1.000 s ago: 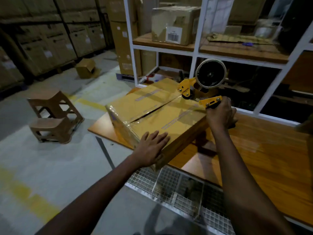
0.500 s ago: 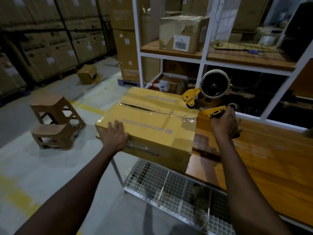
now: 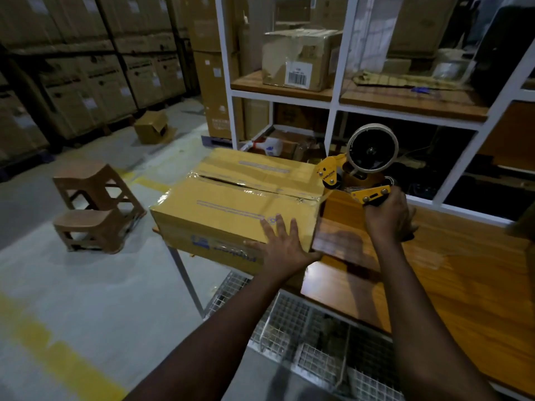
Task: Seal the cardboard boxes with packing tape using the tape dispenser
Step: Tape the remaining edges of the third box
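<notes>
A yellow cardboard box (image 3: 231, 204) lies on the left end of the wooden table (image 3: 463, 279), its top flaps meeting along a seam that gapes slightly. My left hand (image 3: 282, 246) lies flat with spread fingers on the box's near right top edge. My right hand (image 3: 386, 218) grips the handle of a yellow tape dispenser (image 3: 364, 163) with a roll of tape. The dispenser's head sits at the box's right end, where the seam ends. Shiny tape shows along the seam near that end.
White shelving (image 3: 330, 96) stands behind the table with a labelled box (image 3: 301, 59) on it. Two brown plastic stools (image 3: 92, 204) stand on the floor at left. A wire basket (image 3: 304, 328) hangs below the table's front. Stacked cartons (image 3: 86, 68) line the far wall.
The box has been turned on the table until its seam runs left to right. My left hand went from the near edge to the left corner, then to the right top edge.
</notes>
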